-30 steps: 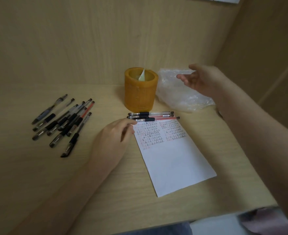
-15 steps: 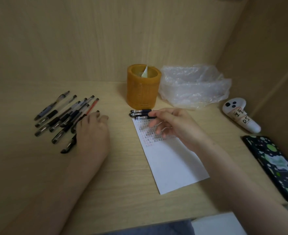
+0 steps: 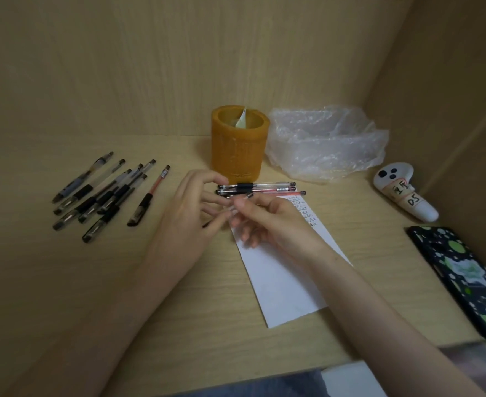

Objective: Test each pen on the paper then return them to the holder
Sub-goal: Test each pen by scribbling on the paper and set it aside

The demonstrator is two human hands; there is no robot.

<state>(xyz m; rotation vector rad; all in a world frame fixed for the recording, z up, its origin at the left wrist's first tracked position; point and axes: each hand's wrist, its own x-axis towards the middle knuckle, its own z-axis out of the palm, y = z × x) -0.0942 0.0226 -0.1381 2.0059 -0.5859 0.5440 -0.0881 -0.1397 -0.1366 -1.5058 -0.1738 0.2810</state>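
Note:
An orange cylindrical holder (image 3: 239, 156) stands at the back of the desk with a scrap of paper inside. White paper (image 3: 282, 285) lies in front of it, with small test marks on its upper part. Three pens (image 3: 267, 188) lie side by side just above the paper. Several black pens (image 3: 98, 196) and a red one (image 3: 153, 193) lie loose on the left. My left hand (image 3: 187, 219) and my right hand (image 3: 267, 222) meet over the paper's top left corner. Between them they pinch one pen (image 3: 247, 195), mostly hidden by fingers.
A crumpled clear plastic bag (image 3: 327, 144) sits right of the holder. A white controller (image 3: 402, 196) with a label lies by the right wall, and a black phone (image 3: 471, 285) with green spots is nearer me. Wooden walls enclose the back and the right.
My left hand went to the loose pens on the left and came back to the centre with one. My right hand came down from the plastic bag to meet it.

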